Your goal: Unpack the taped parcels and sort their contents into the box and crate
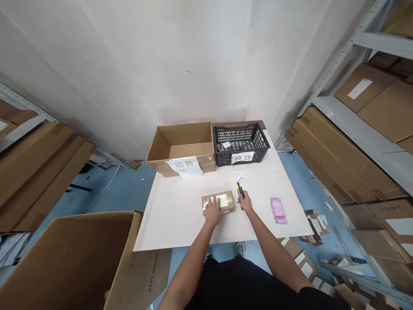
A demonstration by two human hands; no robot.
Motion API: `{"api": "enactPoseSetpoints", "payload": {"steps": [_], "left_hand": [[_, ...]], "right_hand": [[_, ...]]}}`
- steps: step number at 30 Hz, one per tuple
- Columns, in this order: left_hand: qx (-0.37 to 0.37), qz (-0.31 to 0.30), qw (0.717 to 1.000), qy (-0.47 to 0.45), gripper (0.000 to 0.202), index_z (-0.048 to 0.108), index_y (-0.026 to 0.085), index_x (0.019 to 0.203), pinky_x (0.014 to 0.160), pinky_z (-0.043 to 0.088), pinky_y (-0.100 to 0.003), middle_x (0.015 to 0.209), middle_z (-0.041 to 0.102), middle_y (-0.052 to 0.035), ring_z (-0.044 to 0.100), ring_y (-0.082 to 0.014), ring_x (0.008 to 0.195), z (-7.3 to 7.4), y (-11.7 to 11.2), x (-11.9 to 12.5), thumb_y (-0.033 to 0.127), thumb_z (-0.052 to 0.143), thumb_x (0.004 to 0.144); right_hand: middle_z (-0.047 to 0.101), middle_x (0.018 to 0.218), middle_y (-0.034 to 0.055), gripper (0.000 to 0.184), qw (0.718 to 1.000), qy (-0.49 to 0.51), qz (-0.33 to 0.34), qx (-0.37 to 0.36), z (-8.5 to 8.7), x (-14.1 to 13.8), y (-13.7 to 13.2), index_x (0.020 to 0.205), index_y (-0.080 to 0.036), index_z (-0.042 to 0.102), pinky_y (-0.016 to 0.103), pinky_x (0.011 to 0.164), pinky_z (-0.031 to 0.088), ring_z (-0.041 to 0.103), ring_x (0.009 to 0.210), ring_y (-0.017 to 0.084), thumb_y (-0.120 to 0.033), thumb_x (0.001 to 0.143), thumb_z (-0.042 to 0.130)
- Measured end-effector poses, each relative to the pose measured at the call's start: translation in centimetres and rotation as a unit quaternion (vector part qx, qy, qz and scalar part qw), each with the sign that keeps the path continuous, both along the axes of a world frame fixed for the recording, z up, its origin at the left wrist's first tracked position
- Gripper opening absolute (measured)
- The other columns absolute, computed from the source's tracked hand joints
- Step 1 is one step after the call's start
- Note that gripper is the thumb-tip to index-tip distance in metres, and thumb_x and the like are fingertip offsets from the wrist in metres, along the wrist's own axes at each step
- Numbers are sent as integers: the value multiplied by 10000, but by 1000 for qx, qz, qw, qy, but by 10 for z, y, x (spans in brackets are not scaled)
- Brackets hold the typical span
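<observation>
A small taped cardboard box (228, 206) with a white label on top lies on the white table (174, 224). My left hand (213, 212) rests on its top with fingers spread over the label and clear tape. To the right of the box, my right hand (244, 201) is closed around a yellow and black utility knife (240, 189), its tip pointing away from me. A small white slip (238, 178) lies just beyond the knife. I cannot tell whether the blade is out.
At the table's back stand an open cardboard box (180, 163) and a black plastic crate (261, 150), both with paper signs. A blurred pink item (278, 211) lies right. A large open carton (125, 254) stands left. Shelves with boxes (342, 155) flank the table.
</observation>
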State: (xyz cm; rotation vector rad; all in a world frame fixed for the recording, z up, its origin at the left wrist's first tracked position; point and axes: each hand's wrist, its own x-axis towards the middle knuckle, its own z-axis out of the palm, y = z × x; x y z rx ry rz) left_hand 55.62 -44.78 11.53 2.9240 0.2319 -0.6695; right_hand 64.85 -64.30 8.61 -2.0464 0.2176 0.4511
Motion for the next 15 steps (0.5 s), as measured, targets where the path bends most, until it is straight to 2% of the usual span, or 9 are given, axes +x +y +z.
{"api": "enactPoseSetpoints", "payload": {"steps": [2,6,10,15], "left_hand": [[-3,-29,999,15,676,218,331,1649,1203,300,-567,1737,198,-37,147,-342,1591,-10,0,-1,428,364,997],[17,-40,999,2,662,171,351,1655,1207,274,-604,1738,186,-44,138,-352,1592,-28,-1,-8,378,330,1013],[21,-37,999,-15,644,146,392,1650,1197,285,-612,1732,207,-46,146,-345,1592,-32,-1,-10,369,308,1027],[21,-42,999,-10,626,183,390,1646,1187,304,-608,1730,213,-52,167,-346,1588,-33,2,-7,370,303,1032]], "right_hand": [[680,825,-15,248,998,49,0,41,-5,-8,-15,1192,-218,470,240,630,525,697,645,156,-376,1008,417],[553,597,-88,196,990,129,45,29,-6,-14,-31,1027,-229,488,194,465,438,561,406,112,-424,1009,481],[513,518,-89,252,986,139,87,25,0,-9,-25,902,-221,495,182,418,382,523,361,105,-449,1009,502],[505,513,-94,277,984,129,119,2,3,-5,-18,879,-219,496,184,432,371,497,356,93,-461,1009,536]]}}
